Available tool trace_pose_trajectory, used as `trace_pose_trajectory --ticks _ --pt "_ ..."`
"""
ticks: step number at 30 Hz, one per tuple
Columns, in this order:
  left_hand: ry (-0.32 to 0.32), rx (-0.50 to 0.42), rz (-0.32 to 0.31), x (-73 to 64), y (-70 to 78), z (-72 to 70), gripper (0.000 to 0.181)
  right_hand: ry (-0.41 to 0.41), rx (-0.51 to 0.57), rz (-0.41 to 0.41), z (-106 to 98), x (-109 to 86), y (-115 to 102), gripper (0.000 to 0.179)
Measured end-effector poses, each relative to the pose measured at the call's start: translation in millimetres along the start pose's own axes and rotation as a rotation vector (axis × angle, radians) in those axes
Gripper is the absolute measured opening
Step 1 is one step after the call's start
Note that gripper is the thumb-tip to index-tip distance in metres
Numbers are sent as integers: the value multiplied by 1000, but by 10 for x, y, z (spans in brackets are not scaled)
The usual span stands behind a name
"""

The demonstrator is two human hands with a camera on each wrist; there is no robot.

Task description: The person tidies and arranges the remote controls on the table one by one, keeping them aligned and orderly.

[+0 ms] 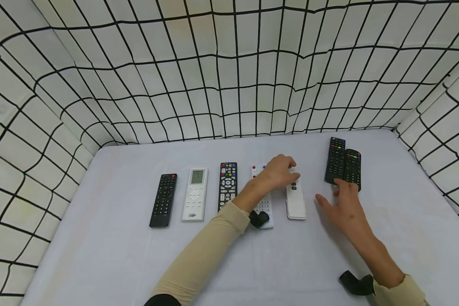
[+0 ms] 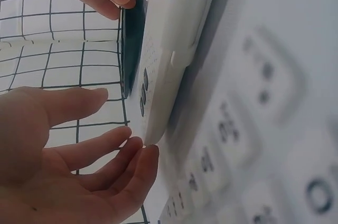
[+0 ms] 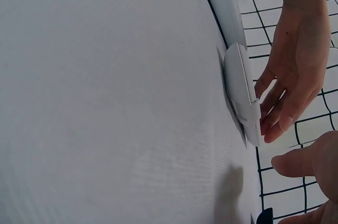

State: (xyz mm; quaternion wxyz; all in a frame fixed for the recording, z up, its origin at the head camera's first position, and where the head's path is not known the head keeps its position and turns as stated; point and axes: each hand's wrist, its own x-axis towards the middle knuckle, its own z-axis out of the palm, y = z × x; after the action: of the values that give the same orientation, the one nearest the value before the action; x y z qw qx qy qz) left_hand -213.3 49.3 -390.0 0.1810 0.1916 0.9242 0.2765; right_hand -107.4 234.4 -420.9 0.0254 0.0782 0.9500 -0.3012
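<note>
My left hand (image 1: 276,172) reaches over the far end of a slim white remote control (image 1: 296,205) with a few dark buttons. In the left wrist view its fingertips touch or nearly touch that remote's end, and the thumb stays apart. My right hand (image 1: 348,210) is at the near ends of two black remotes, a longer one (image 1: 335,159) and a shorter one (image 1: 352,168), lying side by side. Its fingertips appear to touch them, thumb held away. Under my left forearm lies a white remote with many buttons (image 1: 266,206), partly hidden.
Further left lie a black-and-white-buttoned remote (image 1: 228,182), a white remote with a small screen (image 1: 195,195) and a black remote (image 1: 163,200). All rest on a white-covered table (image 1: 99,242). Black netting (image 1: 237,68) borders its back and sides.
</note>
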Motion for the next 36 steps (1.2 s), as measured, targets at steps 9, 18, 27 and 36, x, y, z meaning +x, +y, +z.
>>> trace_pose_trajectory --ticks 9,18,27,36 --pt "38 -18 16 30 30 -3 43 11 -5 53 -17 49 6 84" --pt "97 -32 28 87 25 -13 38 27 13 82 -46 105 12 84" --pt "109 -34 39 212 93 -50 38 37 4 105 -110 211 82 87" --pt "159 17 -6 399 136 -28 40 31 25 116 -181 344 229 87"
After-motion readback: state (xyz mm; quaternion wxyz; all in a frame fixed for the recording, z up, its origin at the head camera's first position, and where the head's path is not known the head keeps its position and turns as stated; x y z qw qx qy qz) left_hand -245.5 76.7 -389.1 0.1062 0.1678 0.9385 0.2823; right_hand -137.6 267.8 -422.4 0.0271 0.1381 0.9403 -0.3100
